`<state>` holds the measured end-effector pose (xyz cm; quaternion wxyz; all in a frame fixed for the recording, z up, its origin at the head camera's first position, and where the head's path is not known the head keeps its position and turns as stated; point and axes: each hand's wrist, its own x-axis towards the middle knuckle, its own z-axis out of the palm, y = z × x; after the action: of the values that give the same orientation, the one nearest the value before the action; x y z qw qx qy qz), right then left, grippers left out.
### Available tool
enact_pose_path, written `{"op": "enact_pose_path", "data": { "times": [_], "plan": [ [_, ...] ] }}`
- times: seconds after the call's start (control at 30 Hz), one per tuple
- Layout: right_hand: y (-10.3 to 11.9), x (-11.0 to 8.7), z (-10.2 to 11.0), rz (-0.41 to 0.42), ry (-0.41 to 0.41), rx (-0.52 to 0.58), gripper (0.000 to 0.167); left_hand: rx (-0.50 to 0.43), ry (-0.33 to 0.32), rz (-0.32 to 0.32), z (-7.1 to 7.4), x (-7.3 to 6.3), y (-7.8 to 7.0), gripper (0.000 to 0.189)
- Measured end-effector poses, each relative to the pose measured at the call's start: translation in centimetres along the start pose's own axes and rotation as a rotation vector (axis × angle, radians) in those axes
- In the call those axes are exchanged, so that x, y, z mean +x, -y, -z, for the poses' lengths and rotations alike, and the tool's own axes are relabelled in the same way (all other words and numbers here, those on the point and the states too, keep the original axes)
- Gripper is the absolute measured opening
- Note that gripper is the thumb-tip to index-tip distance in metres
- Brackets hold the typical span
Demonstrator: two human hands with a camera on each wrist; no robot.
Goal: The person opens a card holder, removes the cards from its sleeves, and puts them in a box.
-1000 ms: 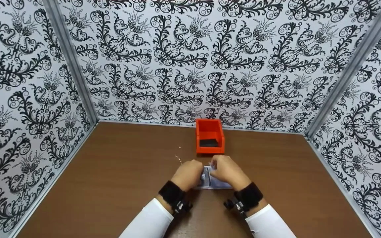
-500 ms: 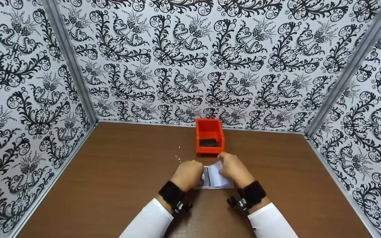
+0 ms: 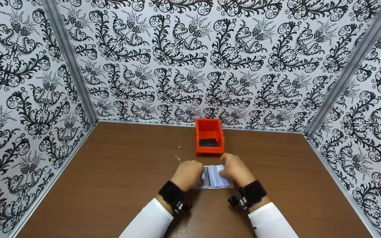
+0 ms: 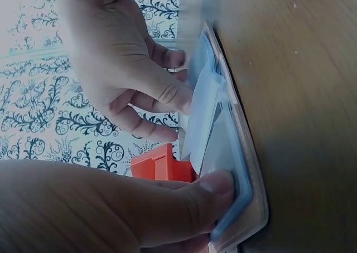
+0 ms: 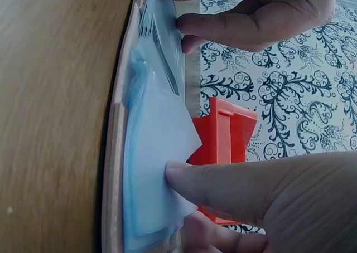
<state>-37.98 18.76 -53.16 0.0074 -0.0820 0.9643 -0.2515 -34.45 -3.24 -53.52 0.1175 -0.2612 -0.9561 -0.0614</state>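
A small card holder (image 3: 215, 187) with clear plastic sleeves lies spread open on the table, a dark page on its left half and pale leaves on its right. My left hand (image 3: 188, 173) grips the left half, its thumb (image 4: 216, 187) flat on the sleeves and fingers at the far edge. On the other half, my right hand (image 3: 236, 170) pinches a pale translucent leaf (image 5: 159, 147) between thumb (image 5: 187, 178) and fingers. That leaf stands slightly raised and bent in both wrist views. The cover's pinkish edge (image 4: 251, 169) rests along the wood.
Just behind the hands stands an orange-red open-front bin (image 3: 209, 150) with a dark flat piece (image 3: 208, 142) inside. Small pale specks (image 3: 178, 158) mark the brown table (image 3: 127, 172). Patterned walls (image 3: 190, 66) close off the back and sides.
My right hand has moved a little to the right, turning the pale leaf over that way and uncovering more of the spread. My left hand has stayed in place on the left half.
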Motion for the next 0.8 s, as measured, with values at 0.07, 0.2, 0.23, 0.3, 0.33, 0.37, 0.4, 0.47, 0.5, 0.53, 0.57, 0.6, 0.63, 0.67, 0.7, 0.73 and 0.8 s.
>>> {"op": "enact_pose_path", "data": {
  "times": [0.07,0.2,0.23,0.3,0.33,0.37,0.4,0.47,0.5,0.53,0.57,0.6,0.63,0.67,0.7,0.73,0.8],
  "plan": [
    [0.2,0.0,0.0,-0.005,-0.008,-0.014,0.041,-0.001,-0.002,-0.001,-0.1,0.0,0.0,0.016],
    [1.0,-0.2,0.3,0.009,-0.019,0.007,0.032,0.004,-0.004,-0.005,-0.2,-0.1,0.0,0.016],
    [1.3,-0.3,0.4,0.019,-0.02,0.031,0.031,0.007,-0.006,-0.006,-0.2,-0.2,0.0,0.015],
    [1.9,-0.5,0.5,0.051,-0.016,0.085,0.028,0.011,-0.01,-0.009,-0.2,-0.1,0.0,0.015],
    [2.2,-0.5,0.5,0.071,-0.013,0.11,0.027,0.013,-0.012,-0.01,-0.2,-0.2,0.0,0.015],
    [2.5,-0.6,0.5,0.089,-0.004,0.13,0.026,0.012,-0.012,-0.009,-0.2,-0.2,0.0,0.015],
    [2.7,-0.7,0.4,0.103,0.008,0.148,0.025,0.012,-0.011,-0.009,-0.2,-0.2,0.0,0.015],
    [3.0,-0.7,0.2,0.124,0.037,0.172,0.025,0.014,-0.008,-0.007,-0.2,-0.2,0.0,0.015],
    [3.0,-0.7,0.0,0.132,0.053,0.185,0.024,0.02,-0.008,-0.008,-0.2,-0.2,0.0,0.014],
    [3.0,-0.7,-0.1,0.135,0.07,0.202,0.024,0.026,-0.012,-0.008,-0.2,-0.2,0.0,0.013],
    [2.9,-0.6,-0.3,0.138,0.084,0.218,0.025,0.033,-0.015,-0.007,-0.2,-0.2,-0.1,0.012],
    [2.8,-0.6,-0.4,0.139,0.097,0.235,0.025,0.04,-0.018,-0.007,-0.2,-0.3,-0.1,0.011],
    [2.6,-0.5,-0.6,0.136,0.108,0.247,0.025,0.046,-0.024,-0.007,-0.2,-0.3,-0.2,0.01],
    [2.5,-0.5,-0.7,0.135,0.113,0.257,0.024,0.051,-0.028,-0.007,-0.2,-0.3,-0.2,0.009],
    [2.3,-0.3,-0.8,0.132,0.116,0.267,0.023,0.055,-0.029,-0.006,-0.1,-0.3,-0.2,0.009],
    [2.1,-0.3,-0.9,0.124,0.117,0.275,0.021,0.055,-0.028,-0.005,-0.1,-0.3,-0.2,0.009],
    [1.9,-0.1,-1.1,0.112,0.116,0.285,0.019,0.051,-0.025,-0.003,0.0,-0.3,-0.3,0.009]
  ]
}}
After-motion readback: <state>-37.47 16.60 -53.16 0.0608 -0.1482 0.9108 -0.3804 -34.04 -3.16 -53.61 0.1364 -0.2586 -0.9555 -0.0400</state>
